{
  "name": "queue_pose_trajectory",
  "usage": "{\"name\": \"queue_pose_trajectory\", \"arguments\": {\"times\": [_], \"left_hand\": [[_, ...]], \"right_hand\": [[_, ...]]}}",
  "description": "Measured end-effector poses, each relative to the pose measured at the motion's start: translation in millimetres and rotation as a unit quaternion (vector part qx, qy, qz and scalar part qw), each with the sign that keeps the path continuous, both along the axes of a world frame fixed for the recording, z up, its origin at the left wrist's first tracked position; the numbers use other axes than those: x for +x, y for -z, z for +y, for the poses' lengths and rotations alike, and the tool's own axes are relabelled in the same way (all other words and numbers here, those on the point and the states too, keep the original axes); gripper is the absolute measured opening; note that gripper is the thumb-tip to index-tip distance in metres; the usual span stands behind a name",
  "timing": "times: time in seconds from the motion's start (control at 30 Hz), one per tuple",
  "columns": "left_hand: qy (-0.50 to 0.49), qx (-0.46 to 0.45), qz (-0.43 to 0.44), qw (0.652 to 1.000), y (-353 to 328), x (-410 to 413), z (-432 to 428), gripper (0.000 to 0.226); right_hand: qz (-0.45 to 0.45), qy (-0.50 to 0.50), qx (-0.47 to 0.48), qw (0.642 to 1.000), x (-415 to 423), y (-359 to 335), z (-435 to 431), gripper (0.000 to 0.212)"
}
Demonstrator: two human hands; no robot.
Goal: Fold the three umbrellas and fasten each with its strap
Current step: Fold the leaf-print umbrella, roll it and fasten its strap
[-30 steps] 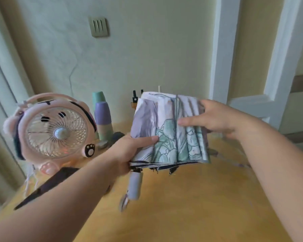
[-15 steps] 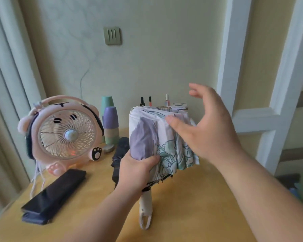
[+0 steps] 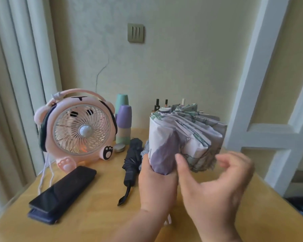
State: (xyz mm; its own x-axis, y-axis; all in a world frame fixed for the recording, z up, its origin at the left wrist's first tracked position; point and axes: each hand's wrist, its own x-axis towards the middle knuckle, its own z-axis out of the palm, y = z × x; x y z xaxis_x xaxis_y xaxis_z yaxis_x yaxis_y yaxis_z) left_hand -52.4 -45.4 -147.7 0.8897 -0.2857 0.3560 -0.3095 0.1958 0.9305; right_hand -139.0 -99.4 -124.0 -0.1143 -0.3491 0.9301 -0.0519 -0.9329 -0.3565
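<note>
floral umbrella (image 3: 191, 137): we hold it upright above the counter (image 3: 94, 229), in front of the body. One side is wrapped round the shaft; the remaining pleats fan out to the right, loose. We see no strap on it.
left hand (image 3: 156, 186): clamped round the lower wrapped part, thumb side toward us.
right hand (image 3: 217, 182): fingers apart and loosely curved, holding nothing; it is blurred. The thumb lies against the lower edge of the loose pleats.
change: a second ago both hands held the canopy spread flat. Half a second ago the right hand was above the pleat tops. It is now low, beside their lower edge, and the wrapped portion looks tighter.
meaning: we judge the fold to be mid-way. The loose pleats need wrapping round before the strap can be found and fastened.
black umbrella (image 3: 132, 159): lies rolled on the counter just left of the left hand, its handle loop toward us. We cannot tell whether its strap is closed.
flat dark umbrella (image 3: 63, 193): lies folded near the front left edge, well apart from the hands.
fan (image 3: 79, 130): pink, stands at the rear left.
stacked cups (image 3: 123, 123): stand just beside the fan.
</note>
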Motion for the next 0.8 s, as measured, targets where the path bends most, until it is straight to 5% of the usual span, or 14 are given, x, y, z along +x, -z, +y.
{"name": "queue_pose_trajectory", "arguments": {"times": [0.1, 0.17, 0.23, 0.33, 0.4, 0.5, 0.7, 0.8], "left_hand": [[-0.01, -0.011, -0.014, 1.0, -3, 4, 3, 0.036], [0.007, 0.004, -0.036, 0.999, -2, 5, 3, 0.03], [0.0, 0.054, -0.103, 0.993, 2, 7, -2, 0.04], [0.014, 0.105, -0.198, 0.975, 4, 2, -10, 0.018], [-0.042, 0.122, -0.209, 0.969, 6, 1, -12, 0.046], [-0.145, 0.161, -0.316, 0.924, 5, -2, -11, 0.077], [-0.104, 0.236, -0.381, 0.888, 26, 4, -15, 0.057], [0.021, 0.203, -0.287, 0.936, 18, 4, 7, 0.042]], "right_hand": [[-0.005, -0.073, -0.027, 0.997, -7, -5, 2, 0.047], [0.139, -0.092, 0.03, 0.986, 0, -14, 14, 0.048], [0.31, -0.053, 0.129, 0.94, 13, -24, 19, 0.06], [0.371, 0.001, 0.203, 0.906, 29, -40, 8, 0.084], [0.397, 0.005, 0.231, 0.888, 35, -44, 1, 0.096], [0.403, -0.002, 0.25, 0.88, 42, -37, -4, 0.079], [0.294, -0.114, 0.312, 0.896, 47, -19, -18, 0.034], [0.284, -0.158, 0.308, 0.894, 46, -16, -22, 0.03]]}}
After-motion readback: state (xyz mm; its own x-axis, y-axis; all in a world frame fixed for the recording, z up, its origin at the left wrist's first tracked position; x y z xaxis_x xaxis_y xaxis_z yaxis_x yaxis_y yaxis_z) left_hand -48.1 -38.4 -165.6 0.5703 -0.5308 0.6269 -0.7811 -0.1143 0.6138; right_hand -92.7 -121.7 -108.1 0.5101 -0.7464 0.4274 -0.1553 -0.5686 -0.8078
